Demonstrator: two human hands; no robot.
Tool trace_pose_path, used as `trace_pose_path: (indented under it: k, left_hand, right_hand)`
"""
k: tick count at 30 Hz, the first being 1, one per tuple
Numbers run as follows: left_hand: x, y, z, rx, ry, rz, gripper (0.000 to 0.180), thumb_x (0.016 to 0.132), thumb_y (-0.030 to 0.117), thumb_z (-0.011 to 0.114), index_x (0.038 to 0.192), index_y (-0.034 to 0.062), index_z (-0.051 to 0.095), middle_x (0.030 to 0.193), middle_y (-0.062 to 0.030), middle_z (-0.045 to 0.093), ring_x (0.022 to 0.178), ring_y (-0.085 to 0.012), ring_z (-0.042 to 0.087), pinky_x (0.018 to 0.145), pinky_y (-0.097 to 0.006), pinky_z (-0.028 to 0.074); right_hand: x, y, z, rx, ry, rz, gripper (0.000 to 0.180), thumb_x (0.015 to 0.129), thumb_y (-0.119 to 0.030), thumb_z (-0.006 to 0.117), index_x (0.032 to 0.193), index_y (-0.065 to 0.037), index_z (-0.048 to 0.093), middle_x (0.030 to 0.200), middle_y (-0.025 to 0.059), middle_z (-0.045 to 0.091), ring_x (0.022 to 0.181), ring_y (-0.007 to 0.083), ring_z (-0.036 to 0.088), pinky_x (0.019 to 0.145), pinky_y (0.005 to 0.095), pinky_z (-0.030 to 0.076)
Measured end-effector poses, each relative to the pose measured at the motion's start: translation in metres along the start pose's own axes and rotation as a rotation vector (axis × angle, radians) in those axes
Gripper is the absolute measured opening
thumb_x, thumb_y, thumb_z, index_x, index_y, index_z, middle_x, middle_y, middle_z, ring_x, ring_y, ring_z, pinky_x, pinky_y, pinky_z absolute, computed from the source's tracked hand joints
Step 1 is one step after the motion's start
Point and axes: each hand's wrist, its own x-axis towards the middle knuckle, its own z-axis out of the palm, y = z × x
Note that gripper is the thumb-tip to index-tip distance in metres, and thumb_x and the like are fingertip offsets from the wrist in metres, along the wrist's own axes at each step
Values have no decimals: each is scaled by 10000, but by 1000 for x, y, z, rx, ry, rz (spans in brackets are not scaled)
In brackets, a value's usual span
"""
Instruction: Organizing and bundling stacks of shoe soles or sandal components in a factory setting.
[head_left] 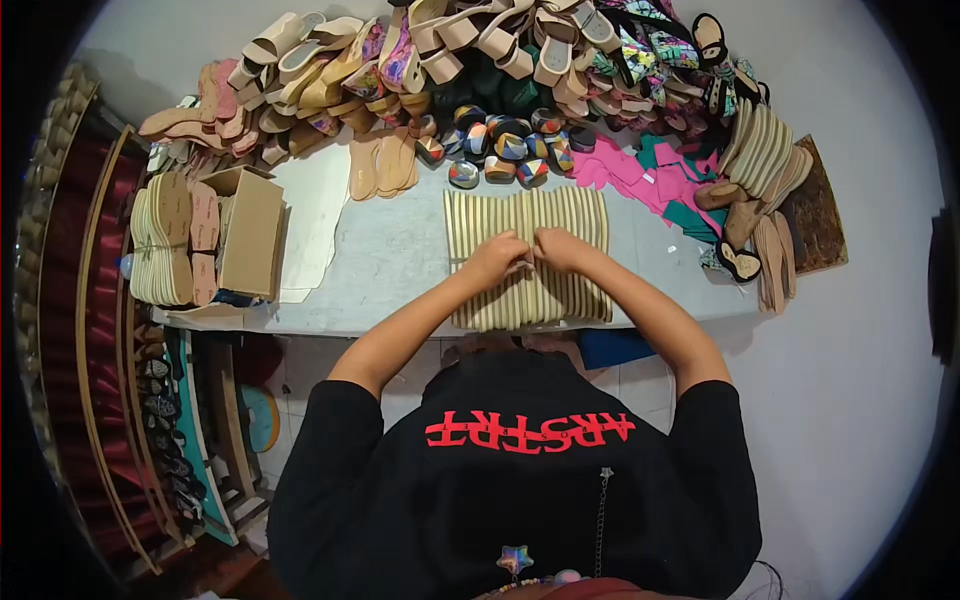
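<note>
A wide bundle of cream insoles [570,215] stands on edge in front of me, packed side by side with their edges up. My left hand [498,257] is closed over the middle of the bundle, its fingers curled inward. Close beside it my right hand [560,249] is closed too, knuckles almost meeting the left. Both hands rest at the top edges of the insoles, and what their fingertips pinch is too small and hidden to make out. A thin dark strand [456,262] shows at the bundle's left side.
Printed-fabric shoe heels [510,146] sit behind the bundle, below a high heap of sandals [440,60]. At left stand tied insoles [160,240] and a cardboard box [252,235]. Pink fabric pieces [612,170] and a black sandal [738,262] lie at right on the grey table [390,230].
</note>
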Motion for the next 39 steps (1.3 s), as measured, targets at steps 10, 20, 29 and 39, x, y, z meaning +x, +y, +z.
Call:
trace_pose_path:
  k: [10,20,29,39]
  left_hand:
    - [-8,17,-2,250,244,-74,107,657,192,698,700,129,622,587,-5,495,620,-189,432,608,-320,299]
    - [-9,16,0,305,222,-178,103,693,196,678,701,113,616,601,-13,540,617,-196,458,597,-339,317]
    - [12,16,0,113,276,-579,157,741,201,638,728,47,614,697,-89,636,684,-230,614,628,-342,440]
    - [13,28,-6,293,245,-447,180,722,203,641,732,29,599,688,-120,607,669,-293,577,616,-375,442]
  right_hand:
    - [-29,-25,11,37,332,64,195,789,-193,516,729,-8,534,612,221,549,599,399,549,557,469,439]
    - [-35,-25,19,-5,429,121,169,788,-196,513,740,-36,541,606,205,561,588,386,557,540,465,446]
    - [-32,-23,2,205,435,59,382,791,-296,556,591,21,486,516,207,454,477,355,456,474,416,356]
    - [-25,-11,4,235,393,82,469,733,-359,632,559,34,444,504,206,423,470,346,432,479,408,344]
